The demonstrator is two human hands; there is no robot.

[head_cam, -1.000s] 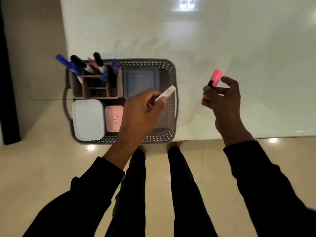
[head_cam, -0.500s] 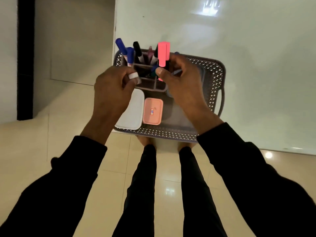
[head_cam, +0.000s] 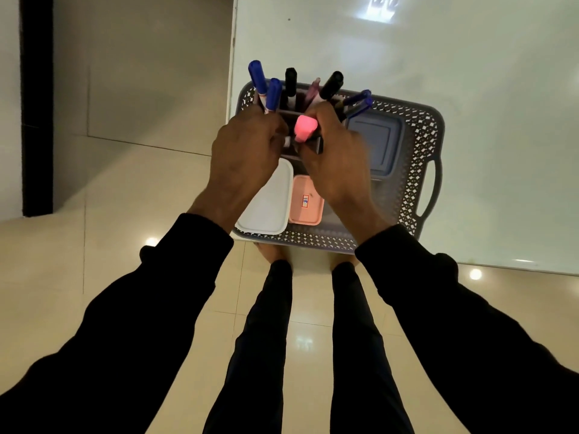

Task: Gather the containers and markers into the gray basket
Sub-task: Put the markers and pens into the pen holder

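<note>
Glossy cream floor tiles (head_cam: 119, 189) run under a pale white tabletop (head_cam: 470, 120), and at its near left corner sits the perforated gray plastic basket (head_cam: 419, 133), our landmark. At the basket's far left, blue and black capped markers (head_cam: 274, 92) stand upright in a brown divided pen holder (head_cam: 313, 145). Nearer, along the basket's left side, lies a white lidded rectangular container (head_cam: 269, 202), a small pink lidded box (head_cam: 305, 202) just beside it. Over the holder, the left hand (head_cam: 242, 161) has its fingers curled; a sliver of white shows at the fingertips, but whether it grips anything one cannot tell. The right hand (head_cam: 338, 158) pinches a pink highlighter marker (head_cam: 304, 128), tip down into the holder's compartments. Right of that, a gray-blue square lidded container (head_cam: 377, 142) rests in the basket. Judging by this, nearly everything's gathered: only the highlighter, and perhaps whatever the left hand carries, remains to be seated. Nothing else shows on the tabletop.
</note>
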